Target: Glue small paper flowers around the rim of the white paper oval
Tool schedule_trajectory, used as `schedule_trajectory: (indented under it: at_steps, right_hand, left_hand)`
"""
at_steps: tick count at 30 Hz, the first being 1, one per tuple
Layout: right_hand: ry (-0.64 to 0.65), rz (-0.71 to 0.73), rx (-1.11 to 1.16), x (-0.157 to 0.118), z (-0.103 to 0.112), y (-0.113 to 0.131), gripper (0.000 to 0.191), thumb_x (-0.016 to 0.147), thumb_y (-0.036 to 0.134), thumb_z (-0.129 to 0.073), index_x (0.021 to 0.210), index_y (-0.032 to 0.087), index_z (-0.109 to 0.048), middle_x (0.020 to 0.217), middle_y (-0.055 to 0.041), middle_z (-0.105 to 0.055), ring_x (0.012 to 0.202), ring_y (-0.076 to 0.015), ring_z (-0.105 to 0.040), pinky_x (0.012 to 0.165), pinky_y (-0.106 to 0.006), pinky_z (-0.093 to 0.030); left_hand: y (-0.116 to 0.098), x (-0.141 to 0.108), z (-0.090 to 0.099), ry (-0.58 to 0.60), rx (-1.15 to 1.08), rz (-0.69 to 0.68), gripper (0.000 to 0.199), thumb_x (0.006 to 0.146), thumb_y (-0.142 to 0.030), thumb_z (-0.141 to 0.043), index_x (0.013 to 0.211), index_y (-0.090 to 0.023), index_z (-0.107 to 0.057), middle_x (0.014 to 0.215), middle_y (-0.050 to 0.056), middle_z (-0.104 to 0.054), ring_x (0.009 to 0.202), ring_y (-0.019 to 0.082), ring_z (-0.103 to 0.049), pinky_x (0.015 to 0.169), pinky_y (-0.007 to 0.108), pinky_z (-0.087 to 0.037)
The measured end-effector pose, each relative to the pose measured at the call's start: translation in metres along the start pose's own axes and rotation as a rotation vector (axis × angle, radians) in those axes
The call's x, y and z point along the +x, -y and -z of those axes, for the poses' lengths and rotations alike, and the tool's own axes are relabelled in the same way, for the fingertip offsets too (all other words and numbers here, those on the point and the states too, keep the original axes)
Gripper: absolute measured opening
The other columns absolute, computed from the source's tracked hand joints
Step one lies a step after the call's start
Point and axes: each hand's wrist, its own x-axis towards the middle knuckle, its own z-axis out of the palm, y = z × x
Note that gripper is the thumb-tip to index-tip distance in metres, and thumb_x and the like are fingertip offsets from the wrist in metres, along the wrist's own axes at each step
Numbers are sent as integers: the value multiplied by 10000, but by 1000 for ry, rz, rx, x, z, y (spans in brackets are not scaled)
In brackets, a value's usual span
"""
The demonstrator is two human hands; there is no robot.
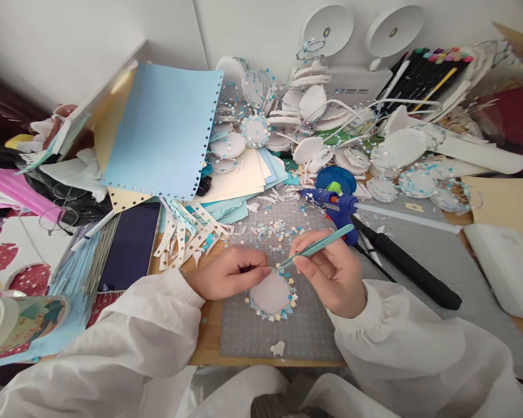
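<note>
One pair of tweezers point(320, 247), gripped in the right hand point(331, 270), runs two o'clock to eight, tips toward eight, near the one o'clock rim of one white disc point(270, 293) on the gray mat point(244, 342). The left hand point(226, 273) bends over its eleven o'clock edge; whether it pinches, I cannot tell. Toward one o'clock sit one glue gun point(342, 217) and, farther, two round lamps point(316, 29) above blurred lettering point(352, 91).

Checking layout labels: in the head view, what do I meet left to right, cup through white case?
Cup → dark-screened phone → left hand → trimmed white disc → right hand → black stick-shaped tool → white case.
</note>
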Motion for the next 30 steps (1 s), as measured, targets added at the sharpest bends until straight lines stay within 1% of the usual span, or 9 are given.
schedule_trajectory:
  at_steps: [4, 7, 13, 16, 19, 21, 24, 27, 30]
  right_hand:
    - [30, 6, 20, 1, 0, 1, 65, 862, 177, -560, 923, 198, -557, 844, -65, -566, 775, -167, -593, 553, -267, -502]
    - [45, 13, 46, 2, 1, 2, 51, 866, 190, -561, 914, 200, -546, 828, -55, -562, 743, -157, -590, 542, -264, -491]
    - [112, 118, 60, 1, 3, 3, 50, 869, 190, -553, 911, 206, -531, 801, -53, -574, 751, -166, -585, 580, -287, -484]
    - [125, 136, 62, 0, 4, 3, 62, 866, 169, -553, 910, 210, -538, 804, -54, -585, 757, -170, -590, 588, -293, -481]
    - [129, 104, 83, -1, 4, 3, 77, 861, 155, -558, 916, 208, -545, 818, -56, -582, 775, -168, -593, 588, -283, -482]
    - [128, 54, 100, -1, 3, 3, 69, 863, 159, -559, 916, 203, -550, 826, -55, -575, 769, -160, -592, 579, -273, -484]
    - [101, -39, 129, 1, 1, 2, 53, 865, 178, -572, 912, 197, -560, 836, -46, -571, 682, -128, -576, 537, -254, -480]
    - [39, -112, 185, 2, 0, 0, 52, 858, 203, -598, 906, 193, -579, 836, -27, -571, 577, -89, -539, 502, -245, -477]
    - [-9, -169, 231, 4, 0, -4, 54, 849, 222, -619, 885, 190, -593, 831, -17, -573, 549, -79, -535, 484, -243, -475]
  left_hand:
    - [1, 0, 0, -2, -14, 3, 357, 936, -322, -398, 618, -161, -374, 587, -38, -351, 549, 86, -333, 520, 219, -278]
    - [2, 0, -1, 2, -30, 21, 362, 933, -343, -404, 623, -158, -399, 586, -36, -360, 550, 88, -336, 511, 216, -279]
    - [2, 1, -2, -17, -90, 60, 349, 913, -372, -432, 645, -151, -458, 571, -33, -378, 547, 93, -345, 494, 209, -287]
    - [-1, 1, -1, -17, -150, 86, 315, 899, -350, -456, 666, -141, -494, 590, -28, -412, 553, 91, -366, 501, 206, -303]
    - [-3, 1, 0, -19, -189, 111, 273, 882, -332, -474, 710, -130, -538, 609, -21, -442, 560, 93, -385, 508, 205, -318]
    - [-4, 1, 0, -21, -193, 121, 263, 873, -330, -482, 723, -127, -556, 613, -16, -454, 565, 96, -396, 511, 205, -325]
    - [-3, 0, 0, -22, -186, 120, 258, 876, -319, -480, 733, -124, -568, 627, -4, -476, 581, 103, -418, 522, 209, -339]
    - [-3, 0, 1, -17, -180, 102, 257, 886, -304, -468, 735, -120, -566, 629, -2, -478, 577, 102, -416, 523, 211, -340]
    - [-3, 0, 2, -6, -175, 86, 262, 891, -298, -466, 721, -120, -557, 628, -3, -474, 574, 100, -412, 521, 208, -341]
